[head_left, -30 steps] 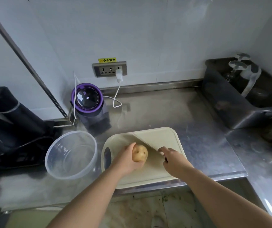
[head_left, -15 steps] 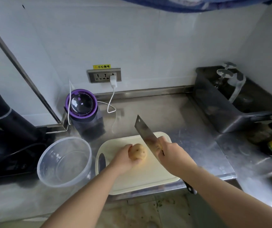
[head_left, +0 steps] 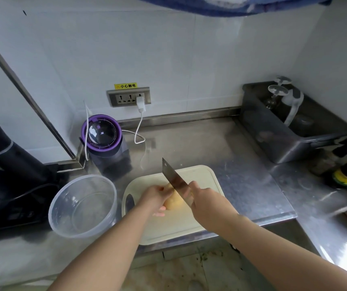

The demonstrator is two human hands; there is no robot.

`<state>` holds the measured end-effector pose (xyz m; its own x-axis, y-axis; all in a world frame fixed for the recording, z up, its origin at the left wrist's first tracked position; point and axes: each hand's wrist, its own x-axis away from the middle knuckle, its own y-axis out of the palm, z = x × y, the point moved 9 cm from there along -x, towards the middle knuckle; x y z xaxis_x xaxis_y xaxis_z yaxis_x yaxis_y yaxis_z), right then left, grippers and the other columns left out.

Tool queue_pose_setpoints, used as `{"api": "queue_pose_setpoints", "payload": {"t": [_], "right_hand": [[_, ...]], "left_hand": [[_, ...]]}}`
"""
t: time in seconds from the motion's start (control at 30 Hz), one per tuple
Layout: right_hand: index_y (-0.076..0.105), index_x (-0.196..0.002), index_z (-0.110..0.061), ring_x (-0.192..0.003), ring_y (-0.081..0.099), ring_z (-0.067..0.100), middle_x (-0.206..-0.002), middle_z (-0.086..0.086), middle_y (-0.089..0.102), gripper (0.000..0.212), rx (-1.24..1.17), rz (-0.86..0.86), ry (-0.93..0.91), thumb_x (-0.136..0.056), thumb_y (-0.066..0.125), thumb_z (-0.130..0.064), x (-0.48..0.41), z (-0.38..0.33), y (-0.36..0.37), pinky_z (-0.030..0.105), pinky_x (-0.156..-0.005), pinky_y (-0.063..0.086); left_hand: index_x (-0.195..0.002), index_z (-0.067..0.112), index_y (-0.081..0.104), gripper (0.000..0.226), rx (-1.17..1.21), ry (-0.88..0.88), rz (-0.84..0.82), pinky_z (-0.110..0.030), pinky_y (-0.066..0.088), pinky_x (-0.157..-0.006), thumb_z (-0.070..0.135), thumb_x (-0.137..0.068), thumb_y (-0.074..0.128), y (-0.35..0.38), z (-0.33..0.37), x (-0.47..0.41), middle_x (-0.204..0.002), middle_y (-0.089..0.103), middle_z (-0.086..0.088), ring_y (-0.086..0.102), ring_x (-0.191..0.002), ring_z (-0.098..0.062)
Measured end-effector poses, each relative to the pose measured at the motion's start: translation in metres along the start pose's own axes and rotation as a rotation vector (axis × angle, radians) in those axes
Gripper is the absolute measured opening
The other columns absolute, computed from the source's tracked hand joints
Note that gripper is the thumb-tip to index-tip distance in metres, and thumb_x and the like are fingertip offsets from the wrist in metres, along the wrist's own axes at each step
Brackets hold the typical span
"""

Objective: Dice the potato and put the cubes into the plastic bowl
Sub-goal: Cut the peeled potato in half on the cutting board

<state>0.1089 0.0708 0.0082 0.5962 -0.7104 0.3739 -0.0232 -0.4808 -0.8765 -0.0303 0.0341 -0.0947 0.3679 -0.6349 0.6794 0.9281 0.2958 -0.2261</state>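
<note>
Potato (head_left: 174,201): lies on the cutting board, near its middle, partly covered by the left hand and by the knife blade; whether the blade has cut into it cannot be told.
Left hand (head_left: 155,199): fingers curl round the left side of the potato and hold it down on the board.
Right hand (head_left: 207,201): wraps round the handle of the knife, just right of the potato; the handle itself is hidden in the fist.
Knife (head_left: 173,179): a broad cleaver; the blade slants up and away from the right hand, its lower part against the potato, its far corner raised above the back of the board.
Cutting board (head_left: 204,175): pale, with a handle slot at its left end; it lies at the front edge of the counter.
Bowl (head_left: 82,206): clear plastic, just left of the board, with no potato pieces in it.
Counter (head_left: 221,148): brushed steel.
Blender (head_left: 103,137): purple-rimmed lid, behind the bowl, with a white cable running to the wall socket (head_left: 129,97).
Sink (head_left: 290,131): at the back right, well apart from the board.
</note>
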Motion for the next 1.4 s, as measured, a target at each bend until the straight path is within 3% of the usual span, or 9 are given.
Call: {"api": "queue_pose_setpoints", "payload": {"t": [0.1,0.23,0.37,0.53,0.73,0.87,1.03,1.3,1.4], "right_hand": [[0.031,-0.132,-0.017,-0.067,0.052,0.023,-0.078,0.003,0.049,0.045,0.065,0.004,-0.003,-0.091,0.038,-0.001,0.001,-0.004,0.003,0.031,-0.052,0.038],[0.030,-0.132,-0.014,-0.058,0.042,0.017,-0.070,-0.002,0.039,0.046,0.129,0.014,-0.008,-0.090,0.040,0.002,0.001,-0.010,0.002,0.027,-0.047,0.031],[0.025,-0.138,-0.012,-0.055,0.037,0.015,-0.070,-0.001,0.037,0.052,0.186,-0.005,-0.010,-0.090,0.040,0.003,0.004,-0.015,0.003,0.026,-0.046,0.028],[0.021,-0.143,-0.013,-0.065,0.048,0.019,-0.070,-0.001,0.039,0.060,0.191,-0.030,0.002,-0.090,0.042,0.005,0.001,-0.014,0.008,0.026,-0.047,0.029],[0.016,-0.145,-0.015,-0.074,0.048,0.024,-0.080,0.002,0.044,0.066,0.184,-0.072,0.038,-0.089,0.044,0.007,-0.007,-0.012,0.018,0.032,-0.064,0.038],[0.020,-0.143,-0.015,-0.063,0.045,0.019,-0.070,-0.001,0.036,0.063,0.158,-0.090,0.037,-0.089,0.044,0.007,-0.015,-0.007,0.026,0.032,-0.063,0.038],[0.023,-0.142,-0.016,-0.077,0.049,0.024,-0.071,-0.001,0.036,0.059,0.094,-0.104,0.039,-0.090,0.039,0.006,-0.028,-0.001,0.042,0.028,-0.052,0.033],[0.020,-0.145,-0.017,-0.081,0.048,0.025,-0.086,0.003,0.047,0.061,0.062,-0.150,0.054,-0.091,0.036,0.005,-0.038,0.002,0.058,0.032,-0.068,0.038],[0.022,-0.145,-0.016,-0.095,0.059,0.029,-0.106,0.009,0.059,0.057,0.038,-0.172,0.065,-0.094,0.036,0.002,-0.044,0.001,0.059,0.033,-0.072,0.041]], "left_hand": [[-0.132,0.010,0.051,0.043,-0.027,-0.001,0.000,-0.038,0.056,-0.077,0.034,-0.096,0.056,0.001,0.001,0.000,-0.106,0.055,-0.004,0.060,-0.092,-0.027],[-0.138,0.011,0.045,0.051,-0.007,-0.031,-0.007,-0.038,0.056,-0.075,0.034,-0.095,0.058,0.001,0.000,-0.001,-0.118,0.055,-0.008,0.060,-0.094,-0.028],[-0.138,0.011,0.045,0.054,-0.002,-0.021,-0.007,-0.034,0.056,-0.066,0.035,-0.093,0.062,0.000,-0.001,-0.001,-0.112,0.055,-0.005,0.061,-0.093,-0.027],[-0.138,0.010,0.045,0.055,0.037,-0.031,-0.023,-0.035,0.054,-0.068,0.031,-0.091,0.065,0.001,-0.001,-0.003,-0.108,0.055,-0.004,0.061,-0.091,-0.029],[-0.139,0.011,0.044,0.057,0.019,-0.037,-0.002,-0.038,0.057,-0.076,0.028,-0.090,0.067,-0.002,-0.004,-0.007,-0.106,0.057,-0.006,0.065,-0.091,-0.030],[-0.135,0.013,0.046,0.051,0.008,-0.030,0.037,-0.039,0.058,-0.076,0.028,-0.091,0.066,-0.005,-0.005,-0.011,-0.108,0.059,-0.007,0.068,-0.089,-0.030],[-0.120,0.017,0.053,0.034,0.003,-0.019,0.067,-0.036,0.060,-0.073,0.028,-0.090,0.066,-0.008,-0.009,-0.017,-0.104,0.065,-0.006,0.066,-0.073,-0.023],[-0.115,0.023,0.048,0.033,0.019,-0.004,0.045,-0.028,0.057,-0.061,0.030,-0.089,0.068,-0.008,-0.008,-0.015,-0.095,0.061,-0.002,0.061,-0.068,-0.017],[-0.120,0.021,0.049,0.037,0.015,0.006,0.067,-0.029,0.058,-0.064,0.031,-0.089,0.068,-0.007,-0.006,-0.012,-0.097,0.061,-0.002,0.060,-0.067,-0.016]]}}
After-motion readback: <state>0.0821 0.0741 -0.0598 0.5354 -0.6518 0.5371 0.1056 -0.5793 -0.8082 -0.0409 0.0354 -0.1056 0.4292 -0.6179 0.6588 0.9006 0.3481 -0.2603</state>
